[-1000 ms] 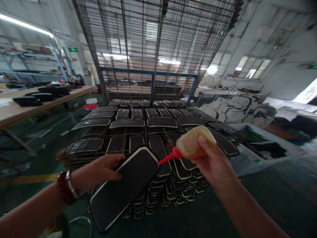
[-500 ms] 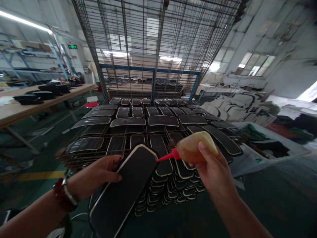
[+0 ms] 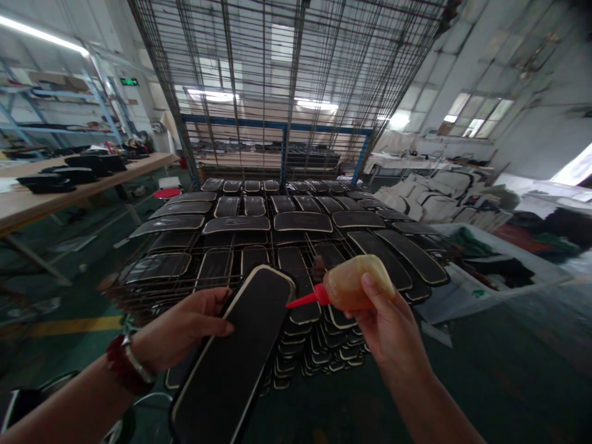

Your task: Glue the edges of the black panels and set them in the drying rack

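A long black panel (image 3: 235, 351) with rounded corners and a pale strip along its edge is tilted in front of me. My left hand (image 3: 194, 324) pinches its left edge, thumb on the face and fingers behind. In my right hand (image 3: 388, 320) is a squeeze bottle (image 3: 356, 282) of amber liquid, lying nearly level. Its red pointed nozzle (image 3: 303, 300) reaches the panel's upper right edge; whether the tip touches I cannot tell. Behind the panel, similar black panels (image 3: 303, 222) lie in rows on a wire rack (image 3: 222, 243).
Raised wire shelves (image 3: 259, 74) slope above the rack. A wooden table (image 3: 92, 191) with black pieces stands at left, a red stool (image 3: 167, 193) near it. A white bin (image 3: 453, 302) and piled pale pieces (image 3: 444, 197) are at right.
The nozzle tip has moved a little down along the panel's right edge, and my right hand has shifted left and down with the bottle. My left hand keeps its hold.
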A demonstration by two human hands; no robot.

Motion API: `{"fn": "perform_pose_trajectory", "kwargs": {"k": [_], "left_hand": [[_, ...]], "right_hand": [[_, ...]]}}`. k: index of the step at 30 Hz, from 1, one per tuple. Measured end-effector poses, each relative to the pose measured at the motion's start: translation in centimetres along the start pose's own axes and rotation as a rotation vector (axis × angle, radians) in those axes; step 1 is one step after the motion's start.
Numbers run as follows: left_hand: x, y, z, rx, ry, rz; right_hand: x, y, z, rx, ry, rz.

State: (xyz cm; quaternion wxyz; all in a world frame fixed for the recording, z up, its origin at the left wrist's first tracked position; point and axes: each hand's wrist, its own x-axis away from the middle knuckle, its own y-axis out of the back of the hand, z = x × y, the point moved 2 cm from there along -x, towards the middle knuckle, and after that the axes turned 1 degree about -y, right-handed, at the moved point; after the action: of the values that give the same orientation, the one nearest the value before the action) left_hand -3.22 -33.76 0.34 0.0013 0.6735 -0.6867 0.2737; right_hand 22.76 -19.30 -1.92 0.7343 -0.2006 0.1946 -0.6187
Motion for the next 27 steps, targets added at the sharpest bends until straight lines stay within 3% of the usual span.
{"fn": "perform_pose_trajectory", "kwargs": {"k": [19, 27], "left_hand": [[-0.4, 0.2, 0.1, 0.038, -0.004, -0.183], [-0.6, -0.1, -0.4, 0.042, -0.02, -0.248]], "right_hand": [[5.1, 0.0, -1.3, 0.047, -0.119, 0.069], [6.4, 0.1, -2.0, 0.089, -0.193, 0.03]]}}
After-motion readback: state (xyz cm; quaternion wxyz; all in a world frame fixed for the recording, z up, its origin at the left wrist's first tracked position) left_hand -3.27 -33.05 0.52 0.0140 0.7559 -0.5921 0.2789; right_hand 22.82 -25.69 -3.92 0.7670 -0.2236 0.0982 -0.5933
